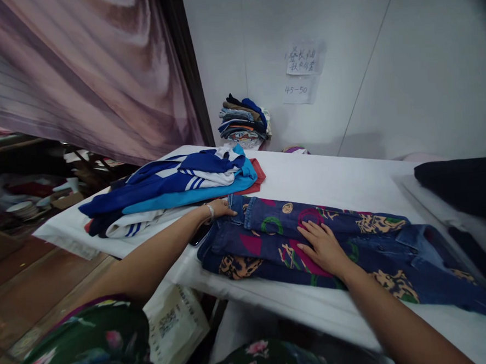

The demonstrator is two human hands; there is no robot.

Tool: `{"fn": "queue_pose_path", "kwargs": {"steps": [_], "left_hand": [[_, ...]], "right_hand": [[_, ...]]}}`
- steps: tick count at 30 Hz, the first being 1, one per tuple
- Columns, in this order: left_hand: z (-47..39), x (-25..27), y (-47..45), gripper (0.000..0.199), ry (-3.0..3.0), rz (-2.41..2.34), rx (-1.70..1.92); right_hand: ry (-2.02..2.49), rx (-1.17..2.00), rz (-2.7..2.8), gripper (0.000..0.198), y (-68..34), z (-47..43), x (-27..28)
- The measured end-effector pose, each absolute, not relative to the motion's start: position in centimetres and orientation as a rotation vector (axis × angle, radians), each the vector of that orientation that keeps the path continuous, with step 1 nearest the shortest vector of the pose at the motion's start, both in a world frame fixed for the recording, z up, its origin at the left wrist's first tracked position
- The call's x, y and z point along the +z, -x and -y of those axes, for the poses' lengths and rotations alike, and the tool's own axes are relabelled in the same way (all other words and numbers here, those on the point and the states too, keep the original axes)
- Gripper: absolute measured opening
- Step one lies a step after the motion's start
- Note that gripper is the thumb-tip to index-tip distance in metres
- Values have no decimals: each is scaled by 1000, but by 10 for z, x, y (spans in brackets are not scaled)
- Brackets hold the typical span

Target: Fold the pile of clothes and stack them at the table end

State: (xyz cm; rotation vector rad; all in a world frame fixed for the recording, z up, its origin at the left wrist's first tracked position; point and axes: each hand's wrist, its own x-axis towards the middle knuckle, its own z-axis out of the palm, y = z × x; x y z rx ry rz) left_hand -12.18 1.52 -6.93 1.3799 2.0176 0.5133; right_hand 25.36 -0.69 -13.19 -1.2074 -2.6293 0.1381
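A dark blue denim jacket [267, 243] with green, magenta and tan prints lies lengthwise along the front of the white-covered table. Its collar end is at the right, and a sleeve cuff [238, 209] lies at the left end. At that cuff is my left hand [220, 208], its fingers closed on the denim edge; the fingertips are partly hidden. My right hand [323, 248] rests flat on the middle of the jacket, fingers stretched out and slightly spread. Below my left wrist, a dark phone-like object [199, 237] peeks out beside the jacket.
A loose heap of blue and white clothes [164, 181] lies at the left on the table [324, 171]. A folded stack [243, 119] stands against the wall at the back. Dark fabric [466, 190] sits at the right. A printed white bag [177, 323] is below the table edge.
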Motion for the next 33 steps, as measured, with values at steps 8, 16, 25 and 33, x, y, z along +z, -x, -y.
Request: {"fn": "queue_pose_path", "kwargs": {"steps": [8,16,25,33], "left_hand": [[-7,-57,122,63,-1194,-1661,499],[-8,-60,122,75,-1260,-1473,702],[-6,-58,122,74,-1109,-1448,755],[0,-43,111,63,-983,-1422,878]], "right_hand": [[1204,130,2624,51,-254,7,-131],[1220,181,2626,51,-254,7,-130],[1236,493,2569,55,-240,6,-100],[904,956,2294,68,-176,-10,-98]]}}
